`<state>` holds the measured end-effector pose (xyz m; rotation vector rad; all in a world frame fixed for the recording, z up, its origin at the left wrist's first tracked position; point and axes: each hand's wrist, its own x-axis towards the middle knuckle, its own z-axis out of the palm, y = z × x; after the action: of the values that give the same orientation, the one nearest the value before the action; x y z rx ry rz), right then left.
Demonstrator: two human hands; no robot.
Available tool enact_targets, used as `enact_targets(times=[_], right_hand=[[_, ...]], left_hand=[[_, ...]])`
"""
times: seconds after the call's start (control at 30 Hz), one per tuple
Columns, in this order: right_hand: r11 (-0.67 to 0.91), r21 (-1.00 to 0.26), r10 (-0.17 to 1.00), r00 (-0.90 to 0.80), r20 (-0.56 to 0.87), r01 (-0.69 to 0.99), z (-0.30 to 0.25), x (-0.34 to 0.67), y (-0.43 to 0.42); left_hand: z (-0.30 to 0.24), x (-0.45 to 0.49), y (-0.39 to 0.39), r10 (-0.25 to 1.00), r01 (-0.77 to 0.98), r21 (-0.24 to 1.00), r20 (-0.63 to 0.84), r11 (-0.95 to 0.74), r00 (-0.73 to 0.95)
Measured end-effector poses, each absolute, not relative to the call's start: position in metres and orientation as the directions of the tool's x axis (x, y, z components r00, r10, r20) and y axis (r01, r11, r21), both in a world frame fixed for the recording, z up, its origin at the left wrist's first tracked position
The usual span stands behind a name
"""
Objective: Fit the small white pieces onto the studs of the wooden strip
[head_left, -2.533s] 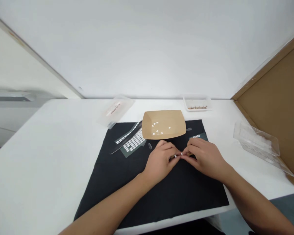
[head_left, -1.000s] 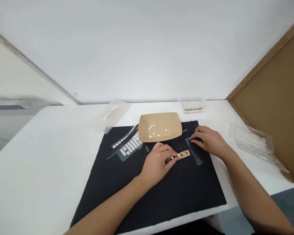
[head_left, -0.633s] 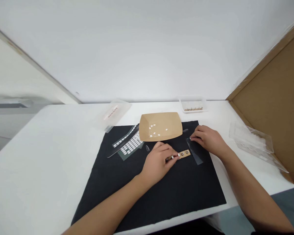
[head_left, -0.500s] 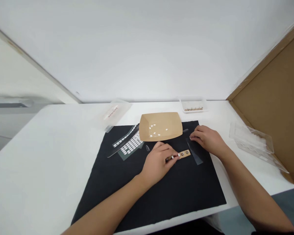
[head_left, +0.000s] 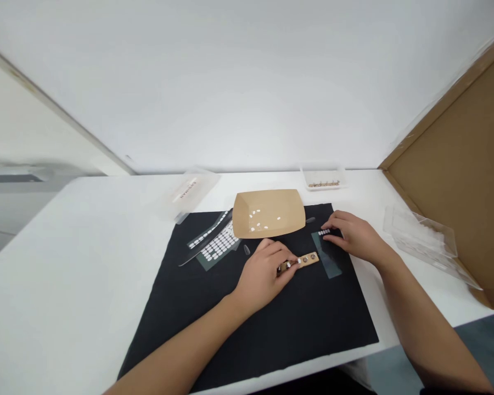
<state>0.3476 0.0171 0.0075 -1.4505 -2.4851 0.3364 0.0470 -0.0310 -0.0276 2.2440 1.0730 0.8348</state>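
Observation:
My left hand (head_left: 265,271) is closed round a narrow wooden strip (head_left: 315,257) on the black mat. Round metal pieces show on the strip's right end, and small white ovals show by my fingertips; my fingers cover the rest. My right hand (head_left: 349,235) is at the top of a see-through sheet (head_left: 331,266), thumb and forefinger apart. Between those fingertips a short row of white oval stickers (head_left: 324,232) shows on the sheet. A clear nail-shaped piece (head_left: 247,249) lies left of my left hand, and another (head_left: 310,220) lies beyond the sheet.
Behind my left hand is a brown paper tray (head_left: 288,211) with several white ovals. Sticker sheets (head_left: 208,264) and a dark curved strip lie left on the black mat (head_left: 177,318). Clear plastic boxes (head_left: 323,187) stand at the back and right. A plastic pouch (head_left: 193,189) lies back left.
My right thumb and forefinger have spread apart, and the row of white stickers on the sheet now shows between them. My left hand stays on the wooden strip.

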Motion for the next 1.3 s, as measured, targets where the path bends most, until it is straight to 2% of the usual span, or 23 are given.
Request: enact_targets(times=[0.23,0.53,0.77,1.1,1.3], right_hand=[[0.502,-0.267,0.865,-0.482,0.143,0.822,0.009,0.348,0.016],[0.549,-0.062,0.836,-0.546,0.057,0.833,0.010,0.333,0.018],[0.522,-0.072,0.853,-0.519,0.060,0.850,0.011,0.331,0.015],[0.529,0.068,0.844,-0.532,0.061,0.846,0.013,0.319,0.009],[0.514,0.084,0.852,-0.519,0.069,0.854,0.010,0.313,0.009]], left_hand=[[-0.025,0.046,-0.031,0.802,0.497,0.655,0.311,-0.570,0.510],[-0.023,0.047,-0.032,0.801,0.510,0.643,0.304,-0.572,0.515],[-0.023,0.047,-0.032,0.798,0.509,0.639,0.306,-0.577,0.519],[-0.022,0.047,-0.031,0.804,0.522,0.636,0.290,-0.568,0.519],[-0.022,0.047,-0.031,0.797,0.520,0.628,0.302,-0.579,0.523]])
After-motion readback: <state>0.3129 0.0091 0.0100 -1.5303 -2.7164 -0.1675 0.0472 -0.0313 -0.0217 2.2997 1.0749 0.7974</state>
